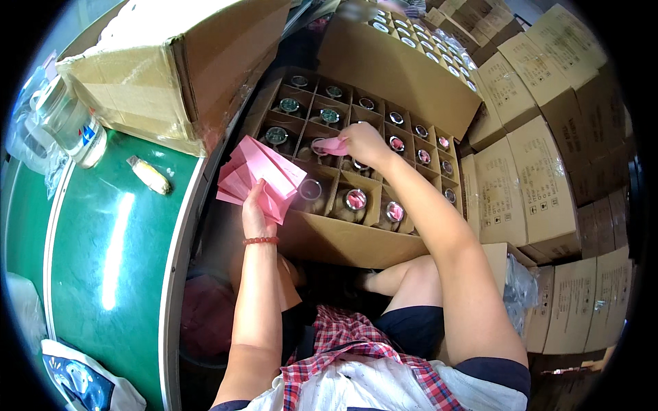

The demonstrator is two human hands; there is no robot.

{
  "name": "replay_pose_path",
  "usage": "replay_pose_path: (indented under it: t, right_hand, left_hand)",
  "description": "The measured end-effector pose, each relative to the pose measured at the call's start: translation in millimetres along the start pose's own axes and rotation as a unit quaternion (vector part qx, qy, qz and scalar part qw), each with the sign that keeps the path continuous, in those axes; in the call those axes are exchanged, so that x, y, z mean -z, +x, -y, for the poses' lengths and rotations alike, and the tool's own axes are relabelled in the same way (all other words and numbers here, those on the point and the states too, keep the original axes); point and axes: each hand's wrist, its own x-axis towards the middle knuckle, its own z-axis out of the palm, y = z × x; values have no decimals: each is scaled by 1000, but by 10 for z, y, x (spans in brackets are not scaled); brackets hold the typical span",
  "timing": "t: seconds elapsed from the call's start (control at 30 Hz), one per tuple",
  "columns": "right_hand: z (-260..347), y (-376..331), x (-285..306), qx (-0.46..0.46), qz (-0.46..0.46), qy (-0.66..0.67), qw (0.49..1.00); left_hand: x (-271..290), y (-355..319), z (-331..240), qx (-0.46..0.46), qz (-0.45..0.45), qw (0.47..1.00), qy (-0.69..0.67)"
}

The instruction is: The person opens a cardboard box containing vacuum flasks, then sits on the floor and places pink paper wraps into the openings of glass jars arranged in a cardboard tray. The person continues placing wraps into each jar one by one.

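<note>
In my left hand [256, 209] is a fanned bundle of pink paper sheets [264, 171], held beside the near left corner of an open cardboard box [343, 240]. Cardboard dividers split that box into cells, each with a glass jar standing upright. My right hand [367, 145] pinches one folded pink slip [332, 146] over the mouth of a jar in the middle of the box. Pink paper shows inside several jars on the right and near side, such as the near jar [356, 199]. Jars at the far left, like this one [276, 135], show no pink.
A green-topped table [89, 253] runs along my left, bearing a large carton [130, 89], a clear bottle [72, 123] and a small yellow-handled tool [149, 175]. Behind the divided box stands another box of jars [397, 68]. Stacked cartons [541, 185] line the right.
</note>
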Motion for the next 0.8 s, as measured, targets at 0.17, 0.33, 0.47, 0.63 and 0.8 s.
replay_pose_path:
  t: [0.17,0.33,0.47,0.63,0.8]
  right_hand:
    - [122,385,-262,-28,84,-107,990]
    - [229,519,-417,-61,195,-103,973]
    - [37,427,-568,-49,63,-185,979]
    - [14,463,-679,-103,31,-181,978]
    - [-374,287,-947,-89,40,-136,986]
  left_hand:
    - [-59,-42,1,-19,-13,1000,20]
    - [-9,-38,-55,-9,10,1000,5]
    - [-120,-145,-62,8,46,999,-13]
    - [-247,-121,151,5,19,1000,-6]
    - [-755,-208,132,23,46,999,-15]
